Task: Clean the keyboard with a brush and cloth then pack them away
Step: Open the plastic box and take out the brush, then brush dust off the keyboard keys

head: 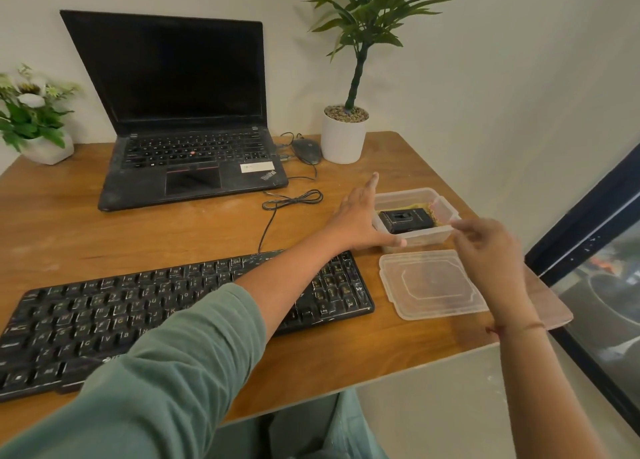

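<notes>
Currently left hand (356,218) lies flat, fingers straight, bracing the box (427,237); right hand (485,251) half-curled at its rim, hold unclear; advise pinning box, lifting black tool (405,220) straight up.

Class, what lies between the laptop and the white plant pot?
A black wired mouse sits there on the desk, shown in the head view.

Surface (69,223): wood.
Back: laptop (187,161), mouse (306,150), plant pot (343,140), flower pot (52,152).
Front: keyboard (104,313), cable (294,200) probably its own.
Right: tub (426,239), lid (429,285) beside.
</notes>
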Demonstrator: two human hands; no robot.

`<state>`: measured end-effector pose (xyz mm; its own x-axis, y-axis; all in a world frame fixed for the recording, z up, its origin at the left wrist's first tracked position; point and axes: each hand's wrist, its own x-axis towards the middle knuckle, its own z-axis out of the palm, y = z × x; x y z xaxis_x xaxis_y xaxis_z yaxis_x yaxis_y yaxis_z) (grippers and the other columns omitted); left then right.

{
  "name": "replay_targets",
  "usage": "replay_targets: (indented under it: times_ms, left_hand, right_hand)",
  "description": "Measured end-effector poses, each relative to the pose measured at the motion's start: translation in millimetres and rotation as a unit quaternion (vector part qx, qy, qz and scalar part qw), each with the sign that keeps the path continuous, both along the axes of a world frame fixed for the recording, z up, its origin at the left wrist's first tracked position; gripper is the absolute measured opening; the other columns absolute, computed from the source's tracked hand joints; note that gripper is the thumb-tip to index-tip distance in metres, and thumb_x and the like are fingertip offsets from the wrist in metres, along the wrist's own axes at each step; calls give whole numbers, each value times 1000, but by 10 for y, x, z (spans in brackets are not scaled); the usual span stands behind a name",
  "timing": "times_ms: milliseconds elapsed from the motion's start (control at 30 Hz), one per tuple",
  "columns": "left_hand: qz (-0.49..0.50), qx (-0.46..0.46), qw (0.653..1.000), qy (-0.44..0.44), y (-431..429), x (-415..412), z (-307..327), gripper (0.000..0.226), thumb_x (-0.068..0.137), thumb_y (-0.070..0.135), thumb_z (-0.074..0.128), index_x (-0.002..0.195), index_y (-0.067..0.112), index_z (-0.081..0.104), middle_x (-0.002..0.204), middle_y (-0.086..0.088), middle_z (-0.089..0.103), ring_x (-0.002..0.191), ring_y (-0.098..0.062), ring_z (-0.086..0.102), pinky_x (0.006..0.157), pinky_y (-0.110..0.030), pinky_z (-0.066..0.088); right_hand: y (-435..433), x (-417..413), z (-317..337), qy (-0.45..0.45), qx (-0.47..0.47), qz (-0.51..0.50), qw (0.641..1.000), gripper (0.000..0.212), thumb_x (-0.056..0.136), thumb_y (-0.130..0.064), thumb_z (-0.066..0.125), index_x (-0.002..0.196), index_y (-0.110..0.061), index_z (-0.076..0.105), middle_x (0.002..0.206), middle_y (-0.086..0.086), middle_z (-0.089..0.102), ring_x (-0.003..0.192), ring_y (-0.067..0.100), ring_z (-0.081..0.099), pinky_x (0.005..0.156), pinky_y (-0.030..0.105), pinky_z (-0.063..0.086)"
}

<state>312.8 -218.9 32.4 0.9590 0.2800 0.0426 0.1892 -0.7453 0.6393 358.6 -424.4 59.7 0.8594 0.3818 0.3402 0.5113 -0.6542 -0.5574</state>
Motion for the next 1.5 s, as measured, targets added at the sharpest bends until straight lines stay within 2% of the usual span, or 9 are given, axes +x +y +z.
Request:
replay_targets:
  times_ms: [133,267,533,667,867,1033,1233,1400,1500]
  left_hand:
    - [14,-9,1000,-6,-13,-4,-21,133,61,61,79,152,24,-10,161,-4,6,146,-31,9,115,-52,21]
    - [27,-30,999,-10,-13,-13,-11,133,59,56,83,153,24,-6,161,-3,7,146,-28,12,115,-50,22]
    - [34,-43,998,-25,-19,-29,-16,131,58,51,85,153,23,-1,160,-3,13,145,-25,15,116,-45,21]
    - [29,-39,999,-21,-19,-41,10,130,59,52,85,152,22,0,159,-3,13,145,-25,14,117,-46,20]
    - [25,-35,999,-4,-13,-28,23,130,58,54,84,152,24,-1,159,-4,13,146,-30,12,115,-54,22]
    - [29,-6,999,-26,3,-57,176,131,59,64,79,153,23,-4,161,-4,3,147,-26,1,118,-53,10]
    - [45,-83,972,-214,240,-615,564,110,62,53,83,149,27,21,151,1,23,138,-14,23,106,-26,23]
    - [76,-41,971,-222,369,-1382,542,101,57,65,78,143,34,33,136,15,39,119,4,41,94,-13,34]
    - [105,10,972,-212,421,-1847,454,92,57,72,72,136,35,42,126,21,45,113,14,40,88,-3,30]
  right_hand:
    - [566,296,293,-38,-152,174,972,23,90,-14,60,112,-15,68,106,3,69,94,18,61,87,29,47]
    - [914,657,320,7,-352,227,908,39,81,-13,73,118,-21,63,123,-2,62,108,17,56,93,29,44]
    - [975,871,206,19,-450,258,855,57,73,-20,79,124,-30,56,119,-4,62,106,18,56,94,32,48]
    - [898,881,152,13,-425,257,868,54,71,-27,80,118,-36,56,113,-5,64,101,18,58,92,34,51]
    - [840,825,315,25,-371,254,893,51,80,-16,74,127,-22,56,121,4,62,102,19,54,91,28,44]
    - [777,661,661,-23,-308,251,917,54,80,-15,72,130,-24,53,121,6,62,96,14,48,86,30,42]
    - [791,142,961,-88,-218,290,928,71,77,-18,76,139,-23,42,126,5,58,107,16,51,87,24,35]
    - [1029,-515,895,-94,-171,374,907,80,70,-18,80,136,-23,35,120,4,63,109,24,59,94,44,46]
    - [1205,-893,776,-103,-151,419,889,81,70,-20,79,136,-24,33,117,0,65,110,23,58,95,44,45]
